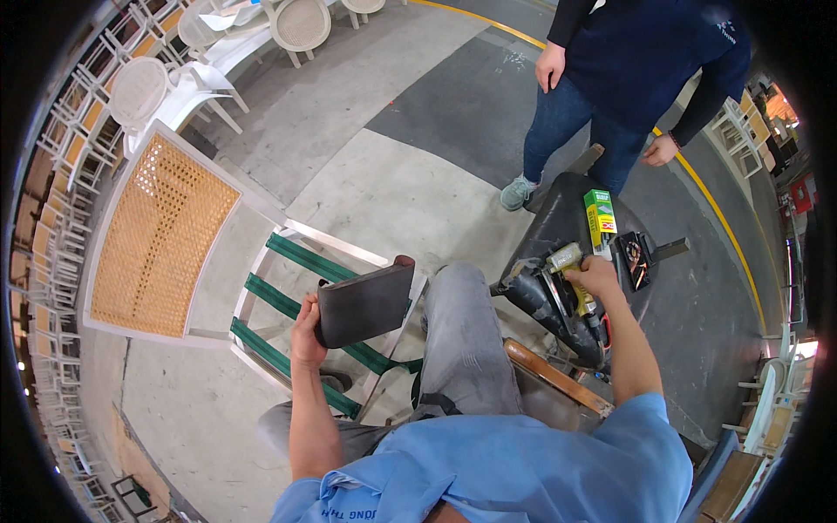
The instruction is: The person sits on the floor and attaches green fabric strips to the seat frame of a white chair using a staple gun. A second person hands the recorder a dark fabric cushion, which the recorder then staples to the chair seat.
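My left hand is closed on the edge of a dark, flat, leather-like piece with a curled brown corner. That piece is held up over a pale chair frame whose seat is strung with green webbing straps; the chair's back is a woven cane panel. On my right, a worn black padded seat carries several tools. There my right hand wraps around the handle of a yellow pneumatic staple gun. Beside it lie a green and yellow box and a black tray.
Another person in dark clothes stands beyond the padded seat, hands low. Pale chairs are stacked along the left and far left. A wooden bar lies near my right knee. A yellow line curves across the floor.
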Demonstrator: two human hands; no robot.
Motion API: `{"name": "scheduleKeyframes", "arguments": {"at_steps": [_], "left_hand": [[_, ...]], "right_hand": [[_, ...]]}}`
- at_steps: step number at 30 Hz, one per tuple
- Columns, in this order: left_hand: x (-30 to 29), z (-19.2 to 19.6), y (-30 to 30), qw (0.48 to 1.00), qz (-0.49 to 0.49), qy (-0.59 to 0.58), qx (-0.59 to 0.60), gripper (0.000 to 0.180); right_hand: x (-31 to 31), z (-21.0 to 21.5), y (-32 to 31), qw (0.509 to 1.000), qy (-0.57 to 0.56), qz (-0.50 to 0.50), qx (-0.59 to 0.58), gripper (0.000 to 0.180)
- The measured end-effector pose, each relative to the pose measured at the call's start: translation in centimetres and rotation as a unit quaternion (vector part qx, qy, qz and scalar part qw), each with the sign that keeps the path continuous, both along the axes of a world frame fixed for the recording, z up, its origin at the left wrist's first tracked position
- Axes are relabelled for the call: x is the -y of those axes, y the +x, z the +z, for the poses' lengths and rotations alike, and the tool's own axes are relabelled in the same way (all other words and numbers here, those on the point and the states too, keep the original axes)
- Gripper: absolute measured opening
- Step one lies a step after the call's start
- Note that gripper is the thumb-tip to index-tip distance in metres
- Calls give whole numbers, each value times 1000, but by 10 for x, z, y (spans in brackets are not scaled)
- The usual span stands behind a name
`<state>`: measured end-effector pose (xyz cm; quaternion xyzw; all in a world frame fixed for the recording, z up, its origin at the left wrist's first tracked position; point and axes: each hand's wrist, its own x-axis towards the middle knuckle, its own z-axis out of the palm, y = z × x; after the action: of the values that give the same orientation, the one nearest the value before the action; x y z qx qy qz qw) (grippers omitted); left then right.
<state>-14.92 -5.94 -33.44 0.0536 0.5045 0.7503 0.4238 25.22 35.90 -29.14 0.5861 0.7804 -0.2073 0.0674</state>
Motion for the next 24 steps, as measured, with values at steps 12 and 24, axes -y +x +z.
{"name": "scheduleKeyframes", "arguments": {"at_steps": [12, 24], "left_hand": [[22, -16, -1, 998, -46, 28, 12, 25], [37, -9, 36, 993, 43, 93, 55, 63]], "right_hand": [[120, -24, -237, 848, -249, 321, -340, 84], [128, -14, -286, 723, -499, 188, -439, 63]]}}
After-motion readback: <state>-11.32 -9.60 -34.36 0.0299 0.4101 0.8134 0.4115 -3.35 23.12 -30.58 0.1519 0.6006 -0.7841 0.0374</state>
